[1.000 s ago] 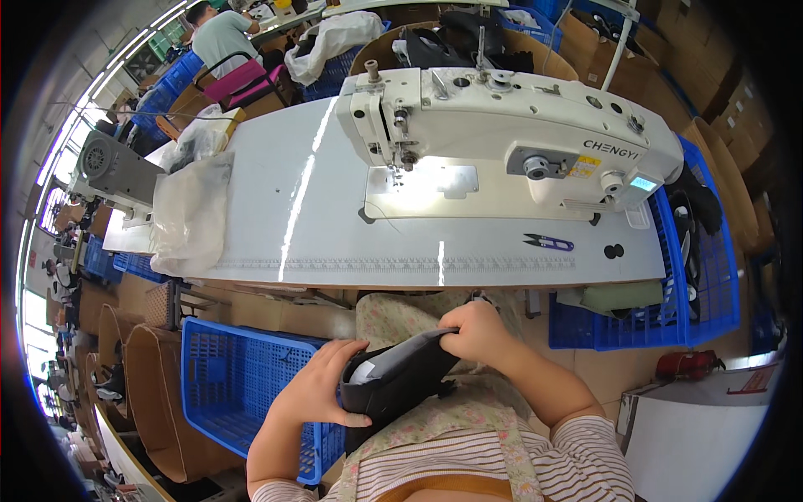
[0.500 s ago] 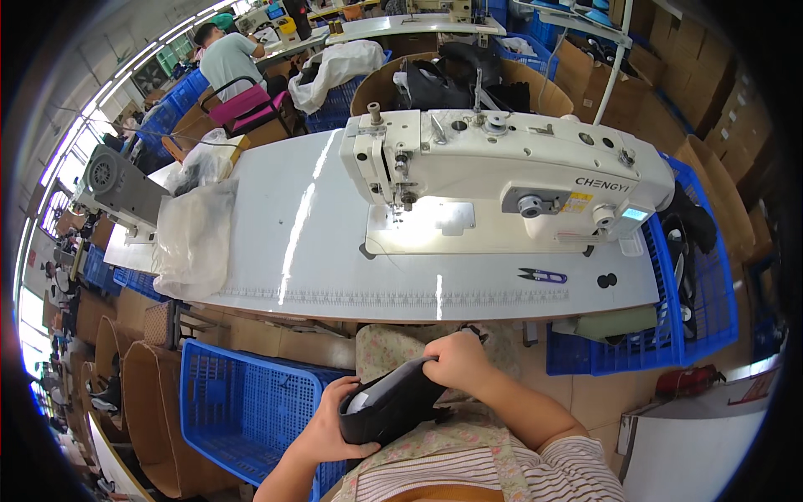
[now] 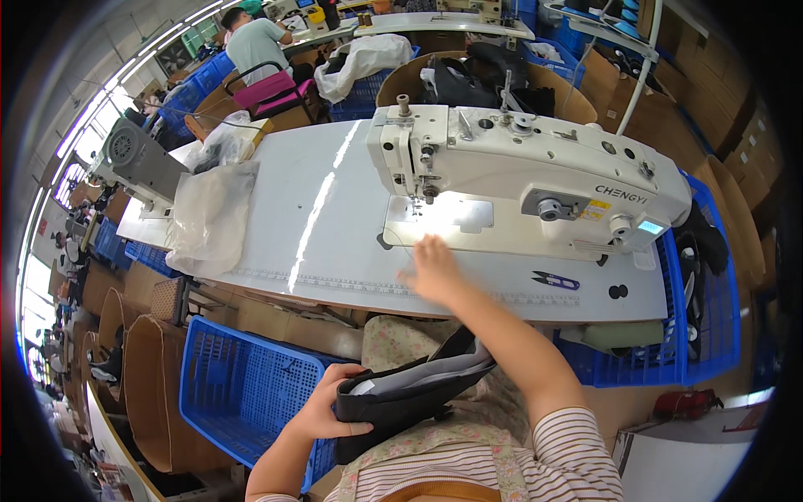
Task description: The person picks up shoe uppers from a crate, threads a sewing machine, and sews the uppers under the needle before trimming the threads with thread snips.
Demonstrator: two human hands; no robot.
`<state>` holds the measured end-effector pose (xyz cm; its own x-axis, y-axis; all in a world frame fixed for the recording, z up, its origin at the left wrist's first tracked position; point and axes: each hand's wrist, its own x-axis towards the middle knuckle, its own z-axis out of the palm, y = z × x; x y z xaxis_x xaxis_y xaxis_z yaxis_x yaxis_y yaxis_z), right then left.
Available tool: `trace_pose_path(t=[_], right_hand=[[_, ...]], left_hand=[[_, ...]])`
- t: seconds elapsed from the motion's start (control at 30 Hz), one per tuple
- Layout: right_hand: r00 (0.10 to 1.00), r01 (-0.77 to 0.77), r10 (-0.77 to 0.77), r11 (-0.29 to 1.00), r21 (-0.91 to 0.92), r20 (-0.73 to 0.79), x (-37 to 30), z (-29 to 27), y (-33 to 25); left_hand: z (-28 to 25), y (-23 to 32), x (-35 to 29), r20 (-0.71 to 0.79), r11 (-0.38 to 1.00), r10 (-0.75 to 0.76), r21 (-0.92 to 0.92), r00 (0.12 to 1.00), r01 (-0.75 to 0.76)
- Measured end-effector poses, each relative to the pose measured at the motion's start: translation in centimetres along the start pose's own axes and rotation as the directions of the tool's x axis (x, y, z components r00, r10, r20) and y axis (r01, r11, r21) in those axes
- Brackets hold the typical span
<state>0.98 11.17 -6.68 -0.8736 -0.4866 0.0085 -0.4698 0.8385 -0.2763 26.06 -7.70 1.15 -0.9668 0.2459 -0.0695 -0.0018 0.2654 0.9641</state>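
Low in front of me, my left hand (image 3: 330, 406) grips the near left end of a black sewn piece with a grey lining (image 3: 410, 389). Its thumb presses the outside and its fingers lie behind the edge. The piece is held tilted over my lap, its long opening facing up and a small white label showing inside. Over the table's front part, my right hand (image 3: 437, 272) reaches toward the needle area of the white sewing machine (image 3: 519, 167). That hand is slightly blurred, thumb and fingers apart, with nothing visible in it.
Thread snips (image 3: 555, 280) and two small black discs (image 3: 618, 292) lie on the white table (image 3: 284, 217). A blue crate (image 3: 251, 393) stands below left, another blue crate (image 3: 719, 318) at the right. Plastic sheeting (image 3: 213, 217) covers the table's left end. A person (image 3: 258, 46) sits beyond.
My right hand has let go of the black piece and moved up over the table toward the machine. The left hand still holds the piece. The view has shifted slightly.
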Motion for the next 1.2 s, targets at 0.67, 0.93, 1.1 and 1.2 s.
trace_pose_path(t=[0.67,0.93,1.1,1.2], right_hand=[[0.86,0.425,-0.325,0.883,0.2,-0.394,-9.3,-14.9,1.2],[0.898,0.273,-0.289,0.957,-0.095,-0.331,-5.1,-8.1,0.6],[0.894,0.288,-0.327,0.943,-0.167,-0.307,-2.8,-7.4,0.1],[0.915,0.285,-0.315,0.947,-0.149,-0.251,-2.2,-7.7,-0.2]], left_hand=[[-10.0,2.1,16.6,-0.082,0.917,-0.224,-0.356,0.971,0.181],[-11.9,-3.3,20.0,0.003,0.802,-0.326,-0.529,0.945,0.278],[-12.4,-4.1,20.6,0.056,0.826,-0.271,-0.499,0.961,0.262],[-12.6,-4.3,21.0,0.049,0.831,-0.28,-0.487,0.959,0.268]])
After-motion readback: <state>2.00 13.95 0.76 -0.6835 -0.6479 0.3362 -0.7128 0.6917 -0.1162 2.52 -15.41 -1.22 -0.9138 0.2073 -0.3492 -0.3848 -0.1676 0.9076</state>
